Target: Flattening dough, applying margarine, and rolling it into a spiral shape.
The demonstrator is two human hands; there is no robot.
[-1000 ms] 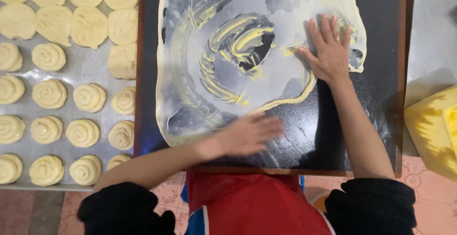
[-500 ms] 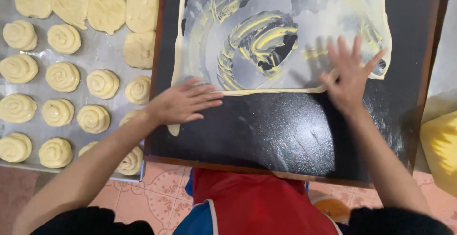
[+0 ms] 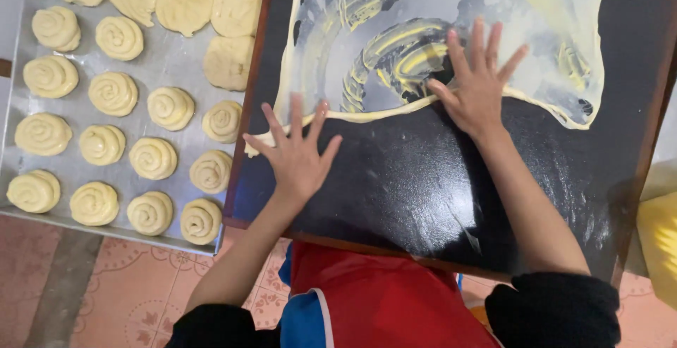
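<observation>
Thin, pale yellow, greasy dough sheet [image 3: 451,52] spread on black glossy board [image 3: 423,179]; left hand [image 3: 300,154] and right hand [image 3: 479,87] laid flat, fingers spread, on its near edge; metal tray of spiral dough rolls [image 3: 176,59] placed alongside

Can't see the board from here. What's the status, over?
Left hand and right hand flat, fingers spread, on dough sheet's near edge. Nothing in the way.

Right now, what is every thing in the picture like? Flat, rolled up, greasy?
Dough sheet: stretched very thin, smeared with yellow fat.
Left hand: fingers spread, flat at the sheet's near edge.
Right hand: fingers spread, pressing on the sheet.
Black board: shiny, greasy.
Spiral dough pieces: coiled, on the tray.
</observation>
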